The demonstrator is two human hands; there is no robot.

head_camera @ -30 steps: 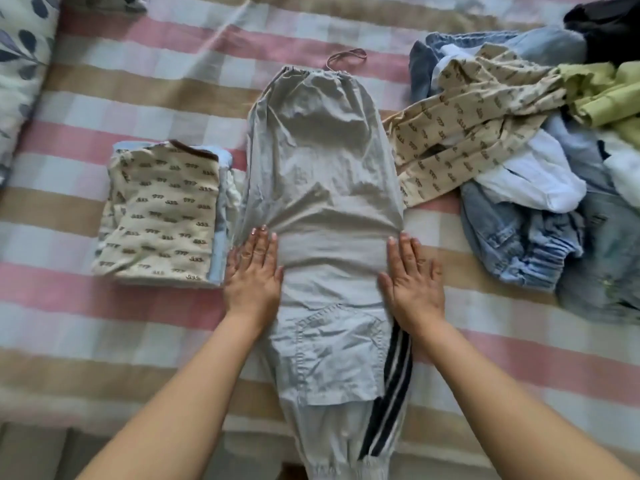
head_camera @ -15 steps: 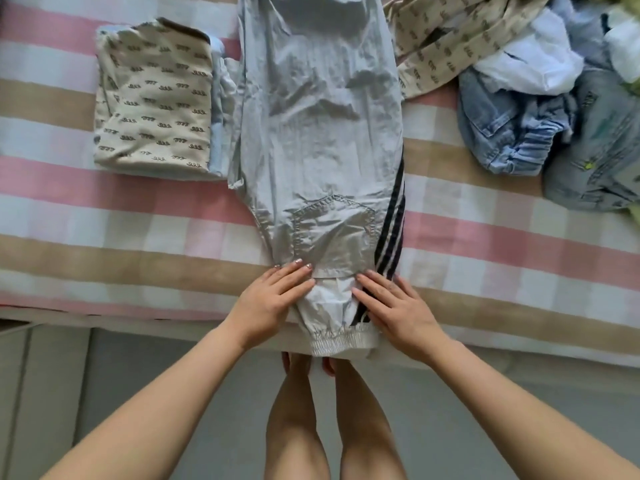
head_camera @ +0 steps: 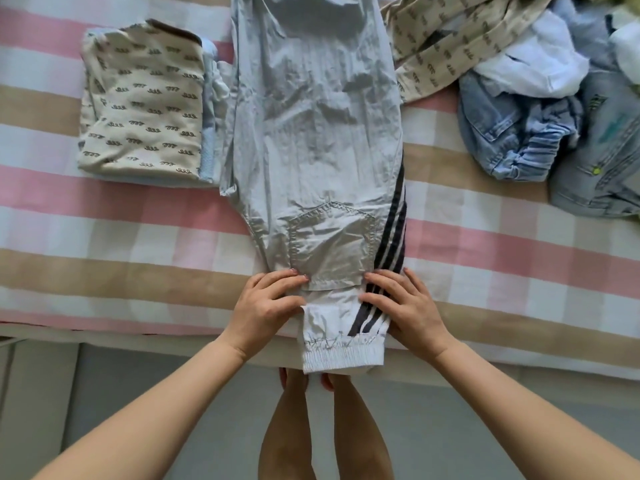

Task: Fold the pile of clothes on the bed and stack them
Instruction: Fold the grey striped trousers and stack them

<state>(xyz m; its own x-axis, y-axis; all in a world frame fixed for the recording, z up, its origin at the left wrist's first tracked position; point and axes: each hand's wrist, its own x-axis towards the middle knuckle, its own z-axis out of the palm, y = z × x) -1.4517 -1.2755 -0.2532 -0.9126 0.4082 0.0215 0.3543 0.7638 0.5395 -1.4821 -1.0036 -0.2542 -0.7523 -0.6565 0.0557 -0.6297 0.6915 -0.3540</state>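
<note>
Two hands: left hand (head_camera: 268, 304) and right hand (head_camera: 403, 306) rest flat, fingers spread, pressing either side of the trouser cuff, gripping nothing.
Trousers: grey trousers (head_camera: 311, 140) lie lengthwise at frame centre, cuff overhanging the bed (head_camera: 104, 244) edge.
Handling: thin, soft, likely slippery; best taken at the elastic cuff.
Stack: folded stack (head_camera: 142, 102), upper left.
Pile: unfolded pile (head_camera: 540, 98), upper right.

Both forearms bare, no sleeves in view up to frame edge. Left hand (head_camera: 265, 306) & right hand (head_camera: 407, 308): no rings, no watch, no bracelets. Nails short-ish w/ pale pinkish polish, seen on several fingers (head_camera: 294, 277). Lower legs (head_camera: 311, 427) bare too, no trousers or socks visible. Feet mostly hidden.
</note>
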